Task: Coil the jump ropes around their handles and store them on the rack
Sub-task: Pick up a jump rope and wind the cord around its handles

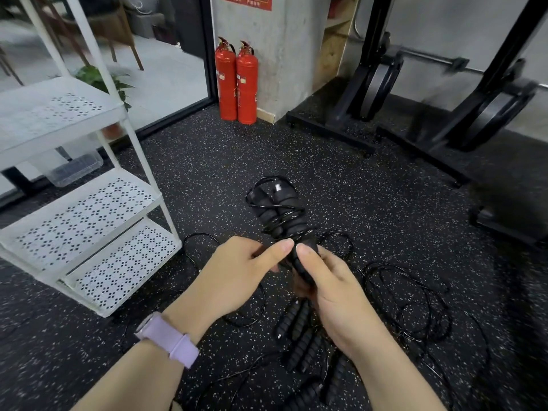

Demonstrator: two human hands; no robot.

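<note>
Both hands hold one wound jump rope [278, 216] above the floor: the left hand [237, 271] pinches near its handles, the right hand [323, 280] curls round them. Coiling looks finished; next, shelve it on the white rack [89, 221].

Jump ropes [280, 215] black – handles ribbed, cords glossy. Floor [341, 185] black with white and grey specks. Rack [89, 215] white, shelves punched with small diamond-cluster holes. Two fire extinguishers [236, 81] red. Watch strap [175, 341] lilac. Plant [100, 80] green. Wall pillar [281, 40] grey – sign [246, 1] red.
</note>
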